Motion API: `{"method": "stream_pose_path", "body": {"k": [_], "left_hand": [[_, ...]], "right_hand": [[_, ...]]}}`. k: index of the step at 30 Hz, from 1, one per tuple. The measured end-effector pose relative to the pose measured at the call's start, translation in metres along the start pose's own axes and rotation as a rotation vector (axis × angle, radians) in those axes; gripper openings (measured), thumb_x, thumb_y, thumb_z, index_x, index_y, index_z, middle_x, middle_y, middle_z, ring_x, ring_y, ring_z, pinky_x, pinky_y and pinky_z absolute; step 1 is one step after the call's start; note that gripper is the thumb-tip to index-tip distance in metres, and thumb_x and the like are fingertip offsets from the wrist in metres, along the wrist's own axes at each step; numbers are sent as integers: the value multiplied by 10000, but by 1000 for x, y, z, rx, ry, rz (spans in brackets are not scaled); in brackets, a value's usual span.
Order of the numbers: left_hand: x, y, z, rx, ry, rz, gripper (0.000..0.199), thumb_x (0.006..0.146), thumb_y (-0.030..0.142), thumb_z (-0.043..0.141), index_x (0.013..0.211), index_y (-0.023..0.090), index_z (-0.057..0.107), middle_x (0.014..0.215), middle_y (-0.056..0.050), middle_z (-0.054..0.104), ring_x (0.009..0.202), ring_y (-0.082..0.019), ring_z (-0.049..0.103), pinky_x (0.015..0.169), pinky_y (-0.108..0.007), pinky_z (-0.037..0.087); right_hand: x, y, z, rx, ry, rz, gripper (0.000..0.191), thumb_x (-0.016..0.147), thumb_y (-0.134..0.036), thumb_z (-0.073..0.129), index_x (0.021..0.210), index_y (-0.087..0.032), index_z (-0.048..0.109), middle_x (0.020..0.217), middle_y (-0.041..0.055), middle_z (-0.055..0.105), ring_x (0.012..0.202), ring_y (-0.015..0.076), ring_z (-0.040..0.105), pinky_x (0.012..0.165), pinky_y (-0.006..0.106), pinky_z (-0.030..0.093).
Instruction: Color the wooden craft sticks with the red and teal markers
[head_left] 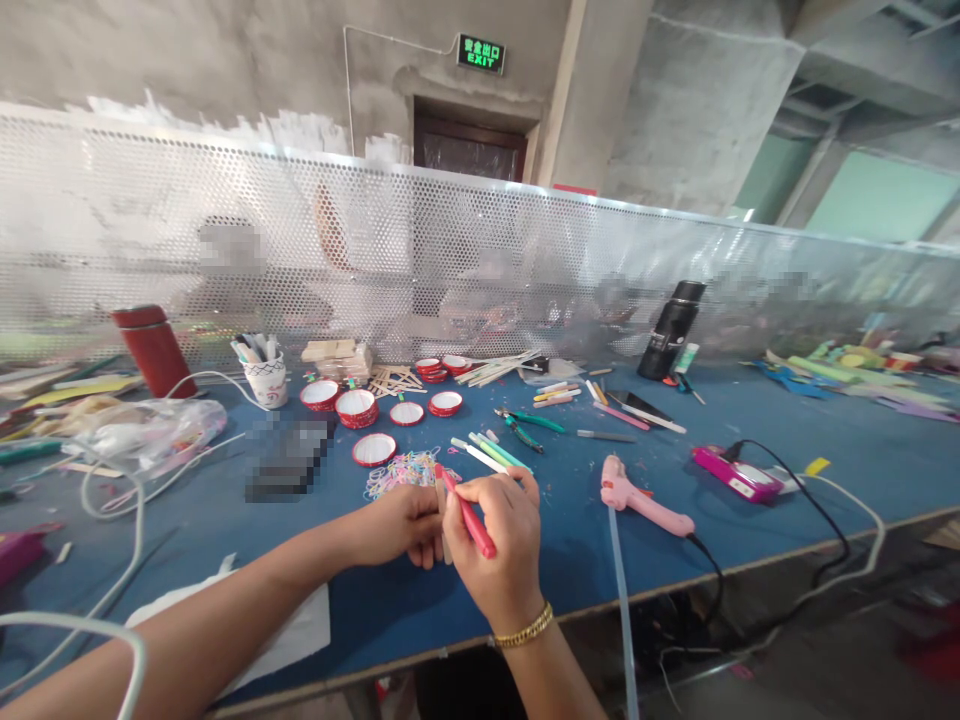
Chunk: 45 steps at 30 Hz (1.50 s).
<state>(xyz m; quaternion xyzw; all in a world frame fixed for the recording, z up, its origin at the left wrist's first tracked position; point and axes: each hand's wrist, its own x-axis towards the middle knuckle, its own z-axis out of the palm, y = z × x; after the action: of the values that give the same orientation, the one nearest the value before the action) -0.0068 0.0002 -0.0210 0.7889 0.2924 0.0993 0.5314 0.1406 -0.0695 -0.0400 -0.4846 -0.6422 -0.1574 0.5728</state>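
My right hand (495, 535) is wrapped round a red marker (475, 526), whose far end is beside a pale flat stick (448, 545). My left hand (401, 525) is closed on that stick, held upright between the two hands over the blue table. Just beyond my left hand lies a pile of small pastel rubber bands (401, 473). A red-rimmed white lid (374, 449) sits behind the pile. Part of the stick is hidden by my fingers.
Pliers (523, 432) and pale markers (487, 455) lie beyond my hands. A pink glue gun (645, 500) is on the right, with a black bottle (670, 332) farther back. Left are a phone (291, 458), a pen cup (267, 382) and white cables (141, 520).
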Motion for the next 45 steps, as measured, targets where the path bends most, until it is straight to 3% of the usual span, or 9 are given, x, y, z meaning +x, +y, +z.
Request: {"method": "stream_pose_path", "body": {"k": [22,31,45], "left_hand": [[0,-2,0,-8,7,-7,427,859,594,508,812,171,542,650,10,602,576,-109,602,540,-211,483],[1,-2,-1,-2,5,-11,368,868,524,524,799,165,568,645,6,610,578,-108,603,545,-207,483],[2,-2,1,-34,-9,17,447,846,614,533,786,171,543,637,18,600,559,-90,591,529,-193,478]], "right_hand": [[-1,-2,-2,17,-26,12,87,862,-197,559,778,-211,542,667,-27,567,685,139,544,969,417,370],[-1,-1,-1,27,-47,-12,63,862,-195,568,803,-215,556,681,-28,576,713,141,564,975,409,367],[1,-1,-3,22,-6,-45,91,857,-186,562,775,-213,531,652,-34,561,669,137,554,931,397,388]]}}
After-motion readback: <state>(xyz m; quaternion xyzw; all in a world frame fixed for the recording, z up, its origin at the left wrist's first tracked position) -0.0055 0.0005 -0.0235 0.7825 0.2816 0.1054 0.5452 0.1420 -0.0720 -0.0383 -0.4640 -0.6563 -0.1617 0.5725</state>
